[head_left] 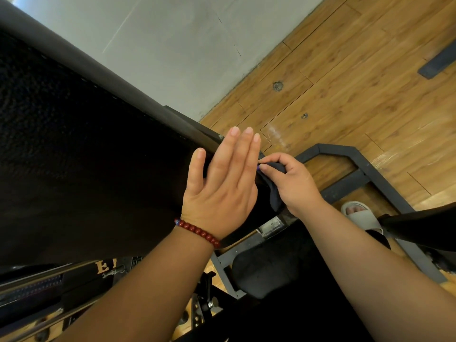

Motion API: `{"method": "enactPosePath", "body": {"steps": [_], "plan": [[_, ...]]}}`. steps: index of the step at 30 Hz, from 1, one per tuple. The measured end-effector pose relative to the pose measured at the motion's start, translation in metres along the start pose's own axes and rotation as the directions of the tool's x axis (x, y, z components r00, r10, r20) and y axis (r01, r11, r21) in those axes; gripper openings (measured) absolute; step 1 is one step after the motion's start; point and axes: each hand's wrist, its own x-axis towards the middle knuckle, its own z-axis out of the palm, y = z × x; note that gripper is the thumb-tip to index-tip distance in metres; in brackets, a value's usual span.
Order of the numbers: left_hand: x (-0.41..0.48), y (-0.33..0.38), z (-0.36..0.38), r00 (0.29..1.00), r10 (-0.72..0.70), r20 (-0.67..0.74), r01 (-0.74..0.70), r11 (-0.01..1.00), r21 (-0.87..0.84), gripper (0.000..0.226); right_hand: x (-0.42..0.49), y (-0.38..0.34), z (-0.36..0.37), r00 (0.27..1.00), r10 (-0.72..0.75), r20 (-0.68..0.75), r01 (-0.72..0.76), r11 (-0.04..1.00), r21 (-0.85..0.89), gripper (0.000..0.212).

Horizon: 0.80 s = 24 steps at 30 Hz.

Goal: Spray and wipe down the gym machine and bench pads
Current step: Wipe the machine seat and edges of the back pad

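At the pad (86,144) edge, left hand (222,183) flat; right hand (293,183), grip around seemingly a cloth (274,196).

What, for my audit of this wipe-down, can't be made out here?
Head view, the only one:
Cloth: mostly hidden inside the gripping right hand and against the dark pad.
Pad: too dark to tell wet from dry; the flat left hand covers part.
Machine lettering: only "E" reads, the left forearm hides the rest.
Spray bottle: none shows; where it is cannot be told.

Wooden floor (345,77), grey wall (172,33)
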Motion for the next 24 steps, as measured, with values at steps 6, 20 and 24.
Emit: {"method": "enactPosePath", "body": {"steps": [6, 20, 24], "plan": [[0.000, 0.001, 0.001, 1.000, 0.000, -0.002, 0.000, 1.000, 0.004, 0.061, 0.030, 0.001, -0.001, 0.994, 0.069, 0.087, -0.058, 0.992, -0.113, 0.011], [0.001, 0.007, 0.000, 0.999, -0.031, 0.023, 0.032, 0.999, -0.009, 0.056, 0.000, 0.015, -0.008, 0.999, 0.002, -0.051, -0.007, 0.994, -0.108, 0.022], [0.000, 0.010, 0.001, 0.999, -0.049, 0.021, 0.050, 0.998, -0.035, 0.056, -0.006, 0.033, -0.014, 0.993, -0.008, -0.119, -0.017, 0.979, -0.203, 0.012]]}}
